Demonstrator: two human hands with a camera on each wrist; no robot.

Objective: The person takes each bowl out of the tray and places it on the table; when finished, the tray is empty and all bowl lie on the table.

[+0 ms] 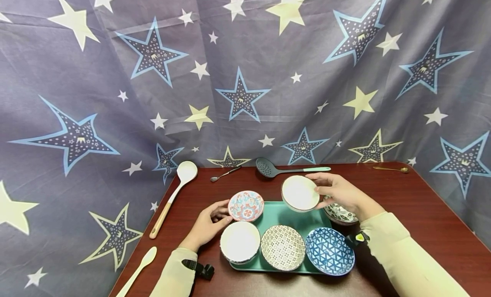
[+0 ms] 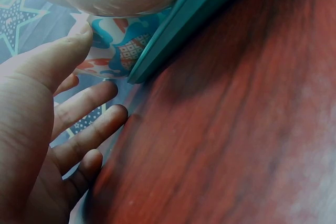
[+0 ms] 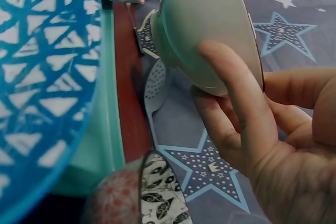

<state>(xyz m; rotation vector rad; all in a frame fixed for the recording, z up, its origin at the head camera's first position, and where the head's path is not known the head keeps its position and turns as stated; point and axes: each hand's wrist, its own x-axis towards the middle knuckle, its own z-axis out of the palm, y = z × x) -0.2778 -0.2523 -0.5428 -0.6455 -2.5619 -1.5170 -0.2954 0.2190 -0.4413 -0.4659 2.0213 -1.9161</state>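
Observation:
My right hand [image 1: 341,194] grips a white bowl [image 1: 300,193] by its right rim, holding it above the back of the green tray [image 1: 274,211]; the right wrist view shows the bowl [image 3: 205,30] tilted, fingers around its edge. At the tray's back left, my left hand [image 1: 209,224] has its fingers beside a small red and blue patterned bowl [image 1: 246,206]. In the left wrist view the hand's [image 2: 68,124] fingers are spread and relaxed, the thumb touching or very near that bowl [image 2: 123,45].
Along the tray's front stand a white bowl [image 1: 240,242], a brown-patterned bowl [image 1: 283,248] and a blue bowl [image 1: 330,251]. A leaf-patterned bowl [image 1: 340,214] is at the right. Ladle [image 1: 187,172], skimmer [image 1: 266,168] and several spoons lie around.

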